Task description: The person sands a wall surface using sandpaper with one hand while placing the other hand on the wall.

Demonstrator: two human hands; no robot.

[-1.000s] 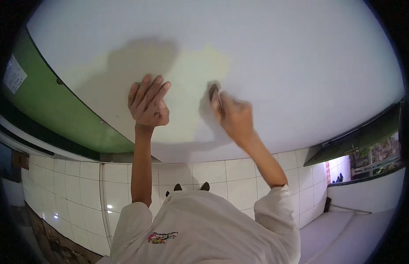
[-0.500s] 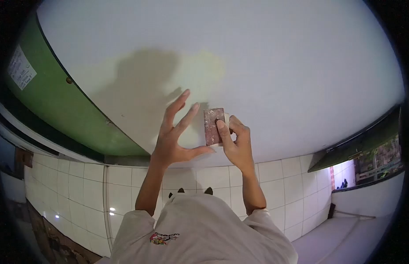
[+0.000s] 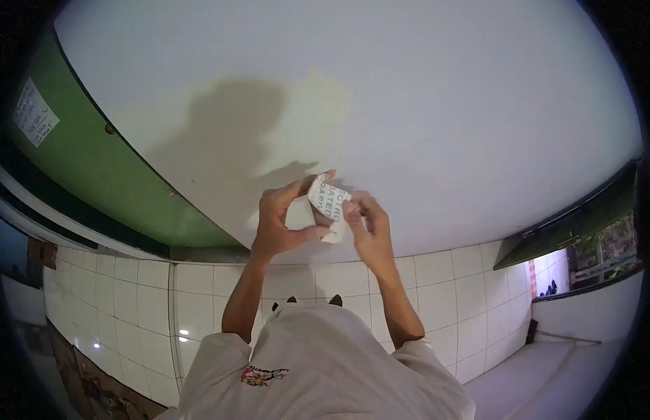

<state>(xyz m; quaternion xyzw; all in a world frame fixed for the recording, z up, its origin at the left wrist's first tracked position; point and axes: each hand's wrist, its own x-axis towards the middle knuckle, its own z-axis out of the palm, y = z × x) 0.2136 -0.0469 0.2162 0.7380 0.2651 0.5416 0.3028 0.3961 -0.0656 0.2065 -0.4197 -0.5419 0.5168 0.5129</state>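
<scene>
The right hand [image 3: 372,227], a blur with its load against the wall [image 3: 472,105] a second before, had drawn back and brought the sandpaper sheet [image 3: 336,201] close to the left hand [image 3: 274,224]. The left hand, spread beside the sheet half a second earlier, had closed in, its fingers and thumb reaching the edges. The sheet had turned from its reddish-brown face to mostly pale, blue-lettered backing.

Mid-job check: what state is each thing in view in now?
White sandpaper sheet with blue print: creased, brownish side partly showing.
Bare left hand: curved around its left side, grip unclear.
Bare right hand: pinching its right side.
Handwritten white paper note: stuck on the green panel.
White wall: yellowish patch, shadow across it.
Dark green door at right: apparently open.
</scene>
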